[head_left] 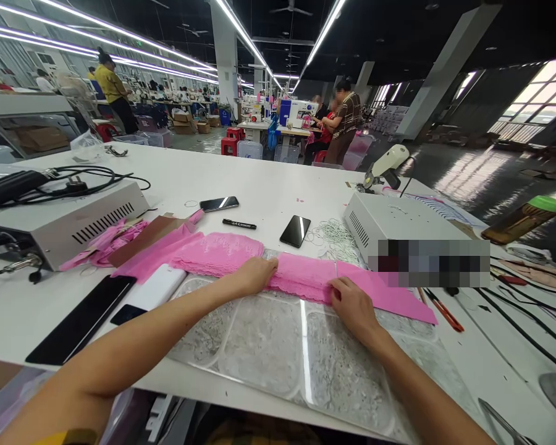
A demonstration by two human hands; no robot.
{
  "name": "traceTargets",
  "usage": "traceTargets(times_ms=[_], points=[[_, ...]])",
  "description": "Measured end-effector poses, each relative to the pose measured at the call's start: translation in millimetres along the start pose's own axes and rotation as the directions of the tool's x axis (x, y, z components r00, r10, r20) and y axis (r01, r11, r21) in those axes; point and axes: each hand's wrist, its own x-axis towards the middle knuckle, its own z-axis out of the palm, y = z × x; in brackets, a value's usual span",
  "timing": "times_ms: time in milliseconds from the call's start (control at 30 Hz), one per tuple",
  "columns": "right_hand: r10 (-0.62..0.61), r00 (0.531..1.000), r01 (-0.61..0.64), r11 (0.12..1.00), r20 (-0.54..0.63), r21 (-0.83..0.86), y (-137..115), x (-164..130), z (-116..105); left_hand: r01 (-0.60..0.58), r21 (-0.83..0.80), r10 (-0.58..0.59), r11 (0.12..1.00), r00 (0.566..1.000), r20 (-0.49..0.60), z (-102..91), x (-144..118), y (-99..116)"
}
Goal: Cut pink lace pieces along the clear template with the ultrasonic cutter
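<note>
A pink lace fabric strip (pixel 303 275) lies across a grey marbled mat (pixel 259 346) on the white table. My left hand (pixel 258 275) is closed on the strip near its middle, fingertips pinched at the edge. To the right, my right hand (pixel 354 306) has its fingers curled on the strip's near lace edge, gripping it there. Folded pink lace (pixel 217 253) is piled just left of my left hand. A plain pink end (pixel 401 293) of fabric stretches right, beyond my right hand. The undersides of both grips are hidden.
Two phones (pixel 295 230), a black marker (pixel 239 224) and tangled thread (pixel 336 238) lie behind the fabric. Grey metal boxes (pixel 92 216) stand left and right. Orange-handled cutters (pixel 445 311) rest at right. People work at sewing machines farther off.
</note>
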Motion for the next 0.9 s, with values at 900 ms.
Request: traceTargets(times_ms=[900], points=[[-0.655,0.745,0.663,0.747,-0.125,0.036,-16.7,-113.0,-27.0,-0.502,-0.056,0.504,0.863,0.863,0.033,14.2,-126.6,-16.8]])
